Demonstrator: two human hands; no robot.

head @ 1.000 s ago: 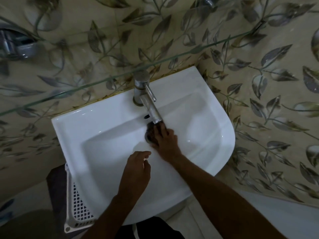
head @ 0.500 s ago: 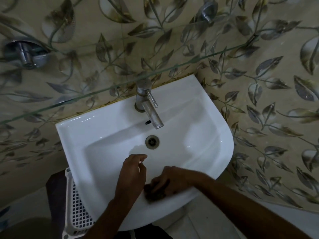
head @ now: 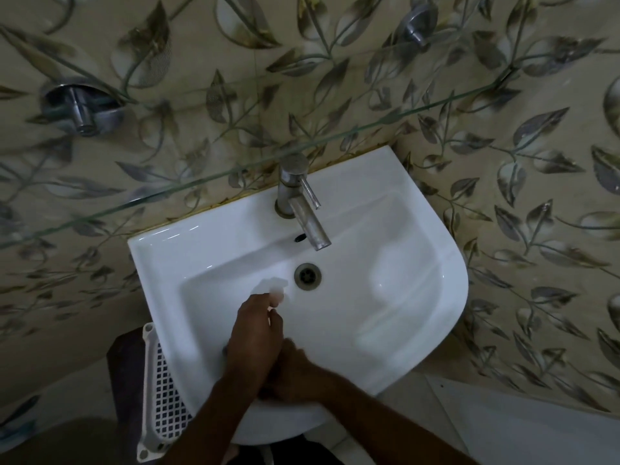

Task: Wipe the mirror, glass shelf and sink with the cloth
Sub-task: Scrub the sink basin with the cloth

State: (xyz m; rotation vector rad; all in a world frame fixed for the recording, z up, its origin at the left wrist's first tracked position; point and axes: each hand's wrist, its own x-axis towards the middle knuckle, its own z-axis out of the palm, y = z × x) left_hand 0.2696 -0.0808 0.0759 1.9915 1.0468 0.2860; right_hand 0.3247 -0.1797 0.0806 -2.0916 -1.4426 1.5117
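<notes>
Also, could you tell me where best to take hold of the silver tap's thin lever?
Probably pinch the thin steel lever near its free end, coming from the right: it juts out beside the thick metal spout, which blocks the left side.

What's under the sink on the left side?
A white lattice basket pokes out from beneath the sink rim, with something dark beside it. The basin covers the rest, so its contents cannot be seen.
</notes>
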